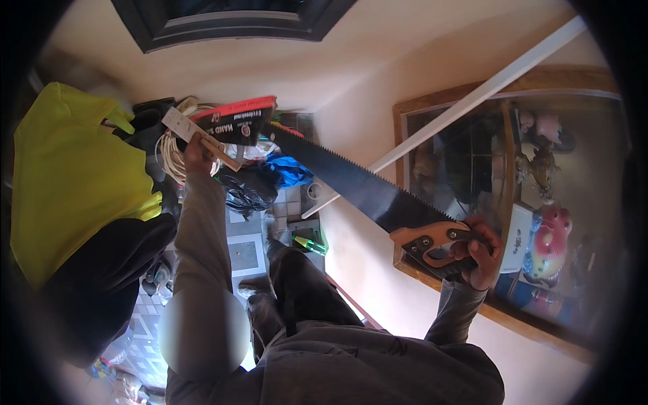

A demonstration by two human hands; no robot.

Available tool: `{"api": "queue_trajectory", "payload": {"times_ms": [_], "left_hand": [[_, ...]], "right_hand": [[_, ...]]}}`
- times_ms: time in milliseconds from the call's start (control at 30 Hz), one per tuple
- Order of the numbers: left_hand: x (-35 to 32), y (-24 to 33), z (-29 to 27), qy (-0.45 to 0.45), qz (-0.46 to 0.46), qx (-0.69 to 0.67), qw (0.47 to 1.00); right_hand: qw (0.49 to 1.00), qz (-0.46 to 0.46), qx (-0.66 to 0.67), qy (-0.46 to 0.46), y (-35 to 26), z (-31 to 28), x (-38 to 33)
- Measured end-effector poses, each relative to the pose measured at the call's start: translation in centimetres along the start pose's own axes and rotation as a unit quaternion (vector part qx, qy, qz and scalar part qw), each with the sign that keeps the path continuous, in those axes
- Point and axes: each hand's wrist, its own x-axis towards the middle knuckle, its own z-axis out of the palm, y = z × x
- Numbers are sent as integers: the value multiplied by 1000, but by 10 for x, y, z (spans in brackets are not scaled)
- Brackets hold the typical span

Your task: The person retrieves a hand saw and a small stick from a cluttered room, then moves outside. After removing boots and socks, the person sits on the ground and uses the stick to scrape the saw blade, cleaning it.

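My right hand point(480, 253) is closed around the tan and black handle of a hand saw point(364, 192). The dark blade slants up and left across the view, with its teeth along the upper edge. Its tip is by the end of a black and red cardboard sleeve point(239, 125), and whether it is inside cannot be told. My left hand point(197, 154) grips a pale flat strip point(219, 150), tan along one part and whitish at its upper end. The sleeve lies against this strip, seemingly held along with it; the fingers are partly hidden.
A white pole point(482, 91) leans diagonally past a wood-framed glass cabinet point(398, 128) with ornaments. Below the sleeve lie a cable coil point(170, 156), a black plastic bag point(250, 189) and a blue bag point(291, 170). A yellow garment point(74, 175) is at left; a dark-framed window point(236, 30) is above.
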Motion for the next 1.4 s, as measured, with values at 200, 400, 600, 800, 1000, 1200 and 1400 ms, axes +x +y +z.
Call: {"api": "queue_trajectory", "payload": {"times_ms": [200,400,600,800,1000,1200,1400], "left_hand": [[-29,-17,-7,-9,-27,55,998],[-195,-49,-54,-91,-13,153,984],[-393,-11,-82,-178,-59,210,960],[-573,76,-121,-268,141,56,951],[-691,116,-184,-186,303,48,934],[-717,92,-234,-1,263,2,965],[-714,72,-276,127,316,-148,928]], "right_hand": [[996,-43,4,81,-33,3,-27],[993,-88,-52,58,-58,-8,-60],[995,-70,16,-71,-53,15,-105],[923,28,248,-294,-34,108,-197],[907,42,224,-354,-35,167,-282],[966,-79,28,-245,-55,138,-271],[875,-159,-192,-414,-69,146,-193]]}}
